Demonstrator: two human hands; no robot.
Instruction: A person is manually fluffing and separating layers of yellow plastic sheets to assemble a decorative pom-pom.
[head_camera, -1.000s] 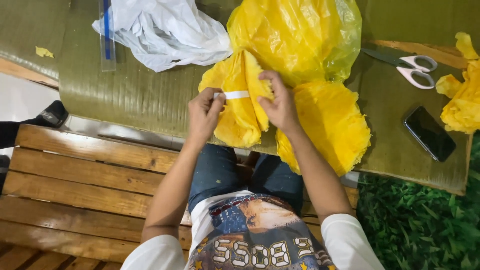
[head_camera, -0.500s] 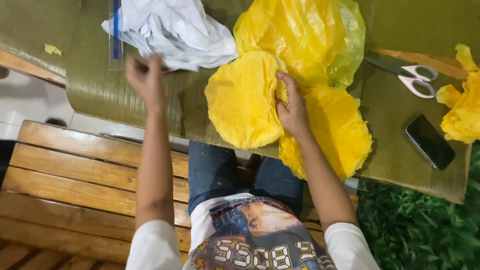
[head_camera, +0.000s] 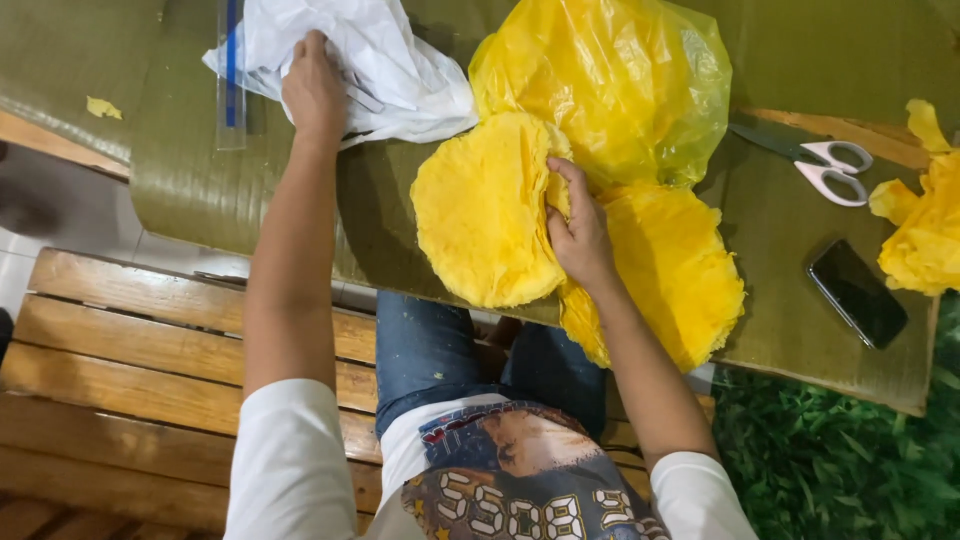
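Observation:
My right hand pinches the right edge of a round stack of yellow tissue paper lying on the green table. A second yellow round stack lies under and right of that hand. My left hand reaches to the far left and rests on a crumpled white plastic bag, fingers curled into it. A large yellow plastic bag sits behind the stacks.
White-handled scissors and a dark phone lie on the right of the table, with crumpled yellow paper at the right edge. A clear ruler lies far left. A wooden bench stands below; green turf at lower right.
The folded yellow stack has been laid open flat. My left hand let go of it and moved up and left onto the white bag. My right hand stays on the stack.

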